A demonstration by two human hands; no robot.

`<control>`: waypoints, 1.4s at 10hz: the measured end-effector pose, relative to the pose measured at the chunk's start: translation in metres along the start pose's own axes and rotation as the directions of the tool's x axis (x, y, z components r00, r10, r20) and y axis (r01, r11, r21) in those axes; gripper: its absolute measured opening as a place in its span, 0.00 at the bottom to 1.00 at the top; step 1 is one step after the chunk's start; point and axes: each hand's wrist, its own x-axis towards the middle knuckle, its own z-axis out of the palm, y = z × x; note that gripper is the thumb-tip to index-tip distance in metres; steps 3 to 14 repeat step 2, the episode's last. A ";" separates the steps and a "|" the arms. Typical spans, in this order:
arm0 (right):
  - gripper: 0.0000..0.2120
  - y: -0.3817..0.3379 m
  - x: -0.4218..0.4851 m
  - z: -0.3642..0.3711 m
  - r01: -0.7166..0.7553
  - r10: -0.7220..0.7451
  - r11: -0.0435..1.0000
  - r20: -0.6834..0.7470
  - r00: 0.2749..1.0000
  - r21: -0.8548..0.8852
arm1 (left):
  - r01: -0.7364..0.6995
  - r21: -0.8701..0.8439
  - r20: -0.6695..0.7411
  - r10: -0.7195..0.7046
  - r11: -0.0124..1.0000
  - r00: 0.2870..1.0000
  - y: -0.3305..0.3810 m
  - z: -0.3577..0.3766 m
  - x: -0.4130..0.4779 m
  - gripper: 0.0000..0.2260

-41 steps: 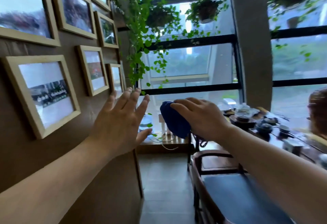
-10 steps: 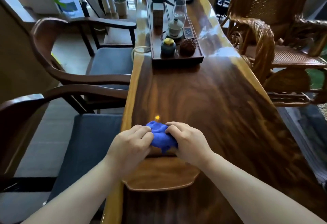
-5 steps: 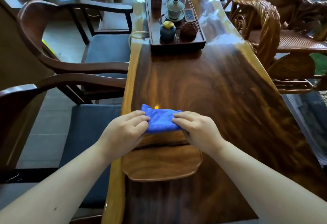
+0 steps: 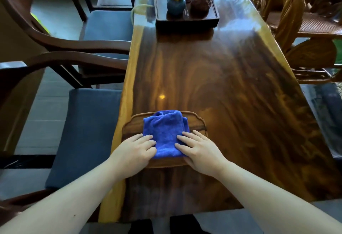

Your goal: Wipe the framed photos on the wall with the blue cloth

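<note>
The blue cloth (image 4: pixel 164 133) lies folded into a rough square on a small wooden tray (image 4: pixel 129 130) near the front of the long wooden table (image 4: pixel 231 85). My left hand (image 4: pixel 135 150) rests flat with its fingertips on the cloth's near left edge. My right hand (image 4: pixel 199 150) lies flat with its fingertips on the near right edge. Neither hand has its fingers closed around the cloth. The wall and its framed photos are out of view.
A dark tea tray (image 4: pixel 185 21) at the table's far end carries a blue pot (image 4: pixel 175 2), a brown pinecone-like piece (image 4: pixel 200 4) and cups. Wooden armchairs with blue cushions (image 4: pixel 88 126) stand on the left. A wicker chair (image 4: pixel 296 21) stands on the right.
The cloth was bunched between both hands, then spread out; now it lies folded flat on the small tray. Both hands have loosened and rest on its near edge.
</note>
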 end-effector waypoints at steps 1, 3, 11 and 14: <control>0.23 -0.004 -0.008 0.005 -0.007 0.006 1.000 0.091 0.996 0.007 | 0.006 0.069 0.062 -0.010 0.998 0.998 0.003 0.002 -0.005 0.07; 0.31 -0.005 -0.010 0.002 -0.036 0.034 0.999 0.163 0.986 0.010 | 0.052 0.040 0.108 -0.056 0.998 0.993 0.005 -0.001 -0.008 0.11; 0.31 -0.005 -0.010 0.002 -0.036 0.034 0.999 0.163 0.986 0.010 | 0.052 0.040 0.108 -0.056 0.998 0.993 0.005 -0.001 -0.008 0.11; 0.31 -0.005 -0.010 0.002 -0.036 0.034 0.999 0.163 0.986 0.010 | 0.052 0.040 0.108 -0.056 0.998 0.993 0.005 -0.001 -0.008 0.11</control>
